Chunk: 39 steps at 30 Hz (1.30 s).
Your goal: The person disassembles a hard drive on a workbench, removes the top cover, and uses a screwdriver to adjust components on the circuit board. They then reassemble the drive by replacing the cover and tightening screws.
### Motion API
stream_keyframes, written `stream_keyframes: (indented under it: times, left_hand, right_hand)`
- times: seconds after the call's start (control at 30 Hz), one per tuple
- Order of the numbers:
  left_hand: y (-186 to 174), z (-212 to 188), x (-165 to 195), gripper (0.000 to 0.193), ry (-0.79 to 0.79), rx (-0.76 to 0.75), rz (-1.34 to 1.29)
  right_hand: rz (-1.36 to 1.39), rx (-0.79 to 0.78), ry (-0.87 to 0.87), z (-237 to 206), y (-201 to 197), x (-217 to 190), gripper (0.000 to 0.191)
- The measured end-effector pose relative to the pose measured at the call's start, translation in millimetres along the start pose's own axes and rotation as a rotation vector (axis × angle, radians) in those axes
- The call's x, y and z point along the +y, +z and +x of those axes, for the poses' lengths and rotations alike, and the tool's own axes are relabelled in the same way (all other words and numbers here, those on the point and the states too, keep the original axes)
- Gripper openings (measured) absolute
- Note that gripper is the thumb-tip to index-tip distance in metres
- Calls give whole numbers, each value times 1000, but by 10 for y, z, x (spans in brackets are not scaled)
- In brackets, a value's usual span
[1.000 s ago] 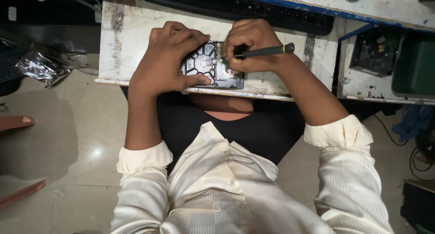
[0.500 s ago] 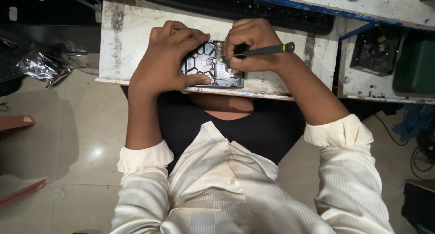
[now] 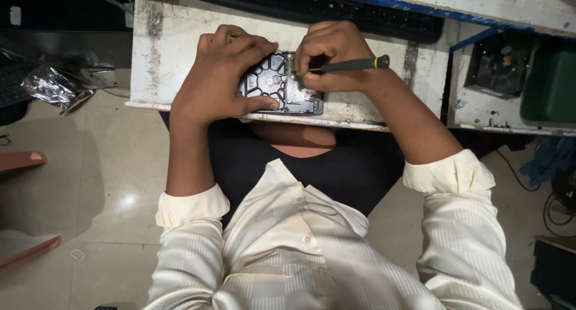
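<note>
A hard disk drive (image 3: 277, 85) lies near the front edge of a worn white desk (image 3: 180, 52), its ribbed black underside and circuit board facing up. My left hand (image 3: 225, 76) covers the drive's left side, fingers over its top edge and thumb along its front. My right hand (image 3: 330, 55) grips a screwdriver with a black handle and yellow ring (image 3: 354, 64), its tip down on the drive's right part, hidden by my fingers.
A black keyboard (image 3: 336, 13) lies at the back of the desk. To the right stand a blue-edged shelf with an open black box (image 3: 498, 61) and a green container (image 3: 549, 85). Crumpled silver foil (image 3: 51, 85) lies at left. Tiled floor below.
</note>
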<state>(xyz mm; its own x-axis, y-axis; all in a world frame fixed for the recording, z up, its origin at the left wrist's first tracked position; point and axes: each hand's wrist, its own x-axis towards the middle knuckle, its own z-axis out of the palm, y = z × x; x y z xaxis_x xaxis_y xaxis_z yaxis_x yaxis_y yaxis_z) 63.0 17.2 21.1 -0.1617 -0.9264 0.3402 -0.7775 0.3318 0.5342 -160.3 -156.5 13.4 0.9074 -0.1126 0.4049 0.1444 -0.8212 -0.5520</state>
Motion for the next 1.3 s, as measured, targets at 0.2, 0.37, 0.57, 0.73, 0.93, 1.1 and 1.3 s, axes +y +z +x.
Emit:
stream_keyframes:
  times: [0.2, 0.37, 0.57, 0.73, 0.93, 1.1, 1.3]
  left_hand:
    - [-4, 4, 1, 88, 1, -3, -3]
    - [-6, 5, 2, 87, -4, -8, 2]
    - [-6, 11, 10, 87, 3, -4, 23]
    - [-9, 13, 16, 86, 0, 1, 1]
    - [-16, 3, 13, 86, 8, 1, -4]
    - [-16, 7, 13, 87, 0, -11, -2]
    - [-12, 4, 9, 86, 4, -5, 2]
  right_hand:
    - [21, -4, 2, -8, -6, 9, 13]
    - [30, -8, -11, -9, -9, 10, 12]
    - [18, 8, -14, 4, 7, 1, 11]
    - [-13, 4, -5, 19, 5, -25, 12]
    - [26, -4, -6, 9, -24, -38, 14]
    - [-1, -3, -18, 23, -9, -24, 16]
    - [18, 0, -23, 15, -16, -24, 15]
